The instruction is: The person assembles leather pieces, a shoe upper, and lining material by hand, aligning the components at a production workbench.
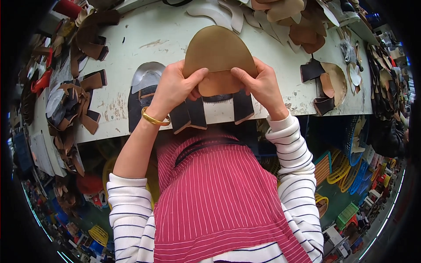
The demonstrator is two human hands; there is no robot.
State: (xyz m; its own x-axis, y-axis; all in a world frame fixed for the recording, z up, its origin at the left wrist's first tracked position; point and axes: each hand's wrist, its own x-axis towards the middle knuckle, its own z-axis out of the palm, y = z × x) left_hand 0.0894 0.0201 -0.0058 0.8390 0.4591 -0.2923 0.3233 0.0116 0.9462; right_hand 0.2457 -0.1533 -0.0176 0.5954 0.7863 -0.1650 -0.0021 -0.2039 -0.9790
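A rounded olive-brown leather shoe-upper piece [218, 48] is held up over the near part of the table, with a lighter tan band [215, 83] along its lower edge. My left hand [177, 85] pinches it at the left, thumb on the face and fingers behind. My right hand [262, 85] grips the opposite side the same way. Beneath the hands lie dark pieces with pale edges [196, 113], partly hidden. Left of them rests a black shoe upper [139, 103] with a silvery-grey rounded part [148, 75] at its far end.
The white worktable [153, 33] is scuffed. Stacked leather cut pieces [302, 26] lie at the far right, and dark and brown uppers [72, 103] pile at the left. A beige upper with black flaps [337, 83] sits at the right. Below stand yellow baskets [338, 166].
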